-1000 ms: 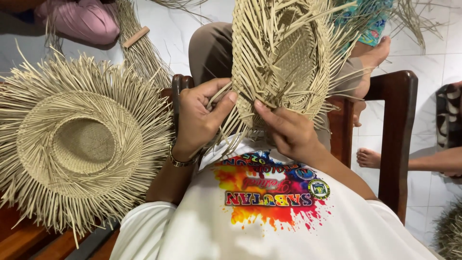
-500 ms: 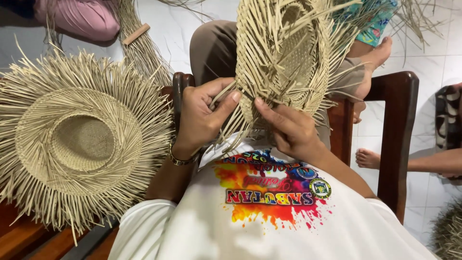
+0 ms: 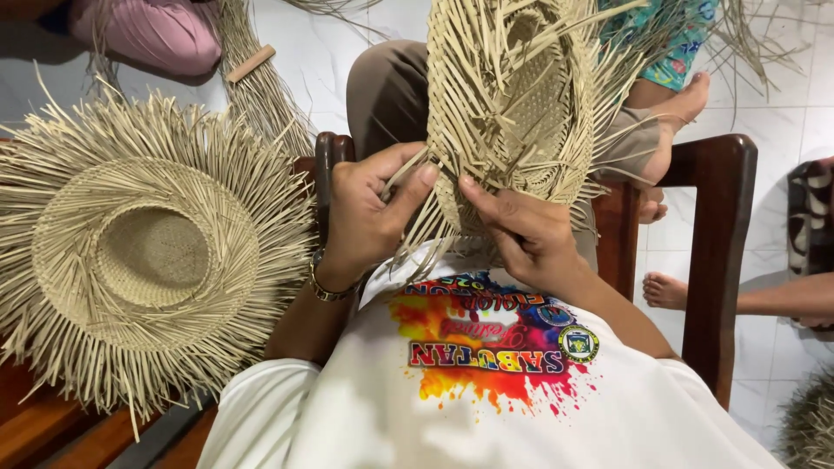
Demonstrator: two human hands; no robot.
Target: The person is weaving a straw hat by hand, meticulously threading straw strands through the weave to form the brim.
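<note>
Up front, on my lap: half-woven hat (image 3: 521,113) held on edge, its loose strips fanning down toward my shirt (image 3: 486,382).
Left hand (image 3: 369,217): thumb and fingers pinched on a couple of strips at the hat's lower rim.
Right hand (image 3: 521,230): close beside it, fingertips pressing strips at the same rim. Hands nearly touching, both clamped on the weave.
What changed: honestly not much from a second ago. Same grip, same spot, hat tipped a hair, so I reckon I'm working this one bit of rim, nowhere near done with the edge.
Hats: two I can count for sure. The one I'm holding, plus a second hat (image 3: 152,252) lying crown-up on the bench (image 3: 52,434) to my left, well apart, fringe all round.
Chair (image 3: 717,234): one, dark wood, just behind the hat.
Other people: bare feet (image 3: 665,291) on the tiles (image 3: 339,52), not mine.
Straw bundle (image 3: 256,87): one, tied, on the floor.
</note>
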